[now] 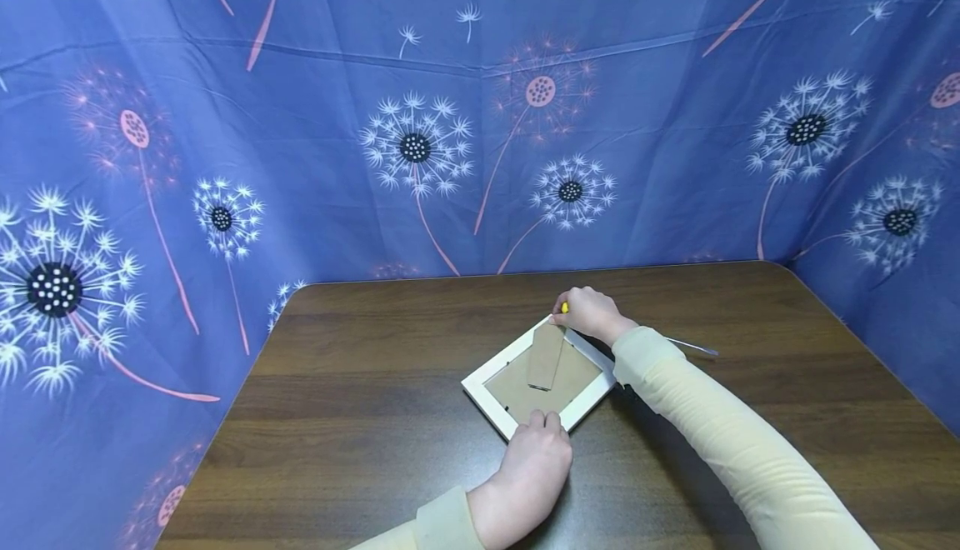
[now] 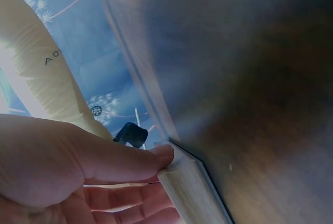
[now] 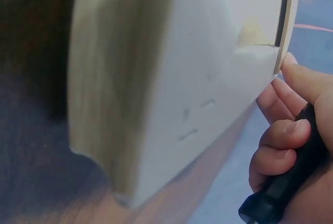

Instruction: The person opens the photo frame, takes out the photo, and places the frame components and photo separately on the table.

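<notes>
Blue cloth (image 1: 315,158) hangs behind; left hand (image 1: 529,467) pinches picture frame (image 1: 513,383) (likely light, stiff; hold by rims); right hand (image 1: 590,314) grips screwdriver (image 3: 282,190) inside curled fingers (image 3: 273,160).

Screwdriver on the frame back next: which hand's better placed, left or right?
Probably the right hand: it holds the screwdriver and is at the frame's far edge. The left hand pinches the near edge, so it looks better suited to steadying.

The right wrist view's top edge cuts off the picture frame (image 3: 192,83).
</notes>
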`<act>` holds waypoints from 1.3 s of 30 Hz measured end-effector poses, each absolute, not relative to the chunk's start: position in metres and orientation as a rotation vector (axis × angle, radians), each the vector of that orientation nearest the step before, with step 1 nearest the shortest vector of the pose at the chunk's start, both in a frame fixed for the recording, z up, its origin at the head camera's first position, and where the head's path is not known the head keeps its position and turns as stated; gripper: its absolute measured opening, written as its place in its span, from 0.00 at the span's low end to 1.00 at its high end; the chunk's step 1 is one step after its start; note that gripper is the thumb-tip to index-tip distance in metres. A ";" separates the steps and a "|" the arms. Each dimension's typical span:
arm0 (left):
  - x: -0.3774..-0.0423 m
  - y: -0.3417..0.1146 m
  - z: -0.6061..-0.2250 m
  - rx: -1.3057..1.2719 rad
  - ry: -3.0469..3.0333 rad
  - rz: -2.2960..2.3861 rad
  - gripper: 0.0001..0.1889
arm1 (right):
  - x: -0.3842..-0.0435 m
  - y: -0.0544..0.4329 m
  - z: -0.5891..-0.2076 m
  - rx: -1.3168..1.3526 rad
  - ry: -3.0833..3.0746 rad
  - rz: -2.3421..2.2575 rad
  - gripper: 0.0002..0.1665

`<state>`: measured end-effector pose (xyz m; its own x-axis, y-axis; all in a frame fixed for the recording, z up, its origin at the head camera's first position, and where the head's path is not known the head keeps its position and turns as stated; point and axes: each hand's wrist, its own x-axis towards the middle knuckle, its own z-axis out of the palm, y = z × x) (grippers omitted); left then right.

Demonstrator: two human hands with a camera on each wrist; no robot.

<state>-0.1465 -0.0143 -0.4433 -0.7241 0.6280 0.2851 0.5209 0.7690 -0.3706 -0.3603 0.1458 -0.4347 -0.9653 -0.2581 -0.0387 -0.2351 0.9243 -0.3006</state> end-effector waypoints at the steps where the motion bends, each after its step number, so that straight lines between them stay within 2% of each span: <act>1: -0.146 -0.014 -0.443 -0.872 -2.565 0.374 0.04 | -0.360 0.145 -0.435 -0.387 3.008 -0.452 0.13; 29: -0.148 -0.030 -0.445 -0.923 -2.501 0.357 0.01 | -0.354 0.148 -0.434 -0.398 3.013 -0.431 0.12; 39: -0.151 -0.036 -0.447 -0.954 -2.502 0.315 0.02 | -0.351 0.151 -0.437 -0.467 3.031 -0.442 0.20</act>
<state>-0.1507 -0.0362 -0.4471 -0.6643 0.6749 0.3213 0.5741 0.7359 -0.3589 -0.3513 0.1512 -0.4366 -0.9536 -0.3011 0.0008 -0.2888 0.9139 -0.2853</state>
